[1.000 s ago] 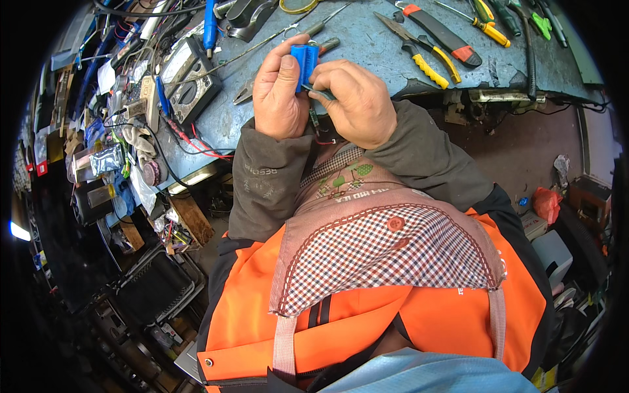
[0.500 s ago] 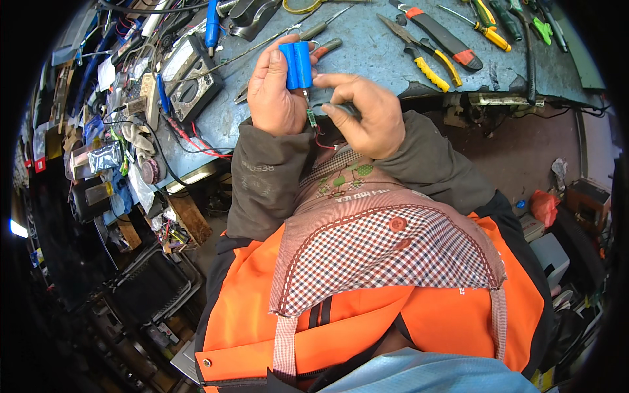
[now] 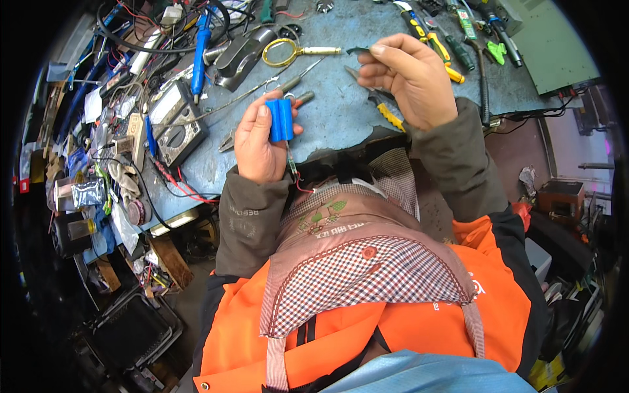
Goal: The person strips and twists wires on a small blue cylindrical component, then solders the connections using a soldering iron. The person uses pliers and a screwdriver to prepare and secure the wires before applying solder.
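An apron point(image 3: 367, 268) with a checked pocket lies over an orange jacket point(image 3: 229, 347), closest of all and below both hands. The left hand point(image 3: 257, 149) grasps a blue pack point(image 3: 280, 120), thumb on its left side and fingertips showing past its right. Just under the pack, beside the left wrist, hangs a slim green board point(image 3: 291, 157), and from that a thin red wire point(image 3: 301, 188) droops toward the apron.

The right hand point(image 3: 416, 78), farther out and well apart from the left, pinches a thin dark strip point(image 3: 358, 50) between thumb and forefinger, the other fingers curled loosely; what the strip is made of I cannot tell. Yellow-handled pliers point(image 3: 392, 119) lie on the blue bench point(image 3: 337, 98) beneath the right hand, which partly hides them.

To the left of the left hand stands a meter point(image 3: 185, 134), with red and black leads point(image 3: 190, 190) nearer the sleeve. Just past the left hand's fingers lies a pointed tool point(image 3: 289, 84). Farther beyond that hand come a round magnifier point(image 3: 280, 52), its handle aimed toward the strip, then a black device point(image 3: 246, 59) and a blue pen-shaped tool point(image 3: 202, 59). Right of the right hand, and beyond it, lies a green-handled driver point(image 3: 460, 54), with a bright green clip point(image 3: 496, 52) farther right.
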Available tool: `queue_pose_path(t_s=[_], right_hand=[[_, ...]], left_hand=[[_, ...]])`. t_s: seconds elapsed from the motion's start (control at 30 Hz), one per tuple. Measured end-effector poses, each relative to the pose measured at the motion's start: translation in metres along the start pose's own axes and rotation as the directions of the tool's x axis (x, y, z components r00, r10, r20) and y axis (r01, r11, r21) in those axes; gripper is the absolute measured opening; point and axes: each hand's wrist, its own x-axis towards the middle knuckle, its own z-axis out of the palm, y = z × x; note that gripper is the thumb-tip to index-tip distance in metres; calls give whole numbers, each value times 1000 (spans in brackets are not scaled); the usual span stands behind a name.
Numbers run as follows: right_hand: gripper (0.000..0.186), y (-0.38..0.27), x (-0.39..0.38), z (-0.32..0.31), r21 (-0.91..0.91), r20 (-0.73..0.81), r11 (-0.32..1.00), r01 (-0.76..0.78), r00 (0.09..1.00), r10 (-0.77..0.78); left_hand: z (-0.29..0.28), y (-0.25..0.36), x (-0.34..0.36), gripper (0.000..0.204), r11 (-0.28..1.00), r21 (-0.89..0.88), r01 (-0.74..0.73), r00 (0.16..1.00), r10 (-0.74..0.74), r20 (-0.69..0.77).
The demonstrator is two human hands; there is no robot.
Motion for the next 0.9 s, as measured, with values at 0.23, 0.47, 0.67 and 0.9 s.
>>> queue_pose_path(t_s=[0.23,0.47,0.67,0.9], right_hand=[[19,7,108,-31,-410,-84,912,-1,996,-36],[21,31,182,-53,-730,-20,683,-16,1000,2],[18,58,202,-70,-947,225,195,255,961,-160],[17,54,189,-64,-988,149,10,155,966,-209]], left_hand=[[2,1,2,45,1000,-6,27,1000,-27,9],[5,1,4,41,999,-36,38,999,-38,18],[5,2,3,41,997,-57,47,999,-45,26],[4,4,3,40,996,-63,62,998,-61,13]])
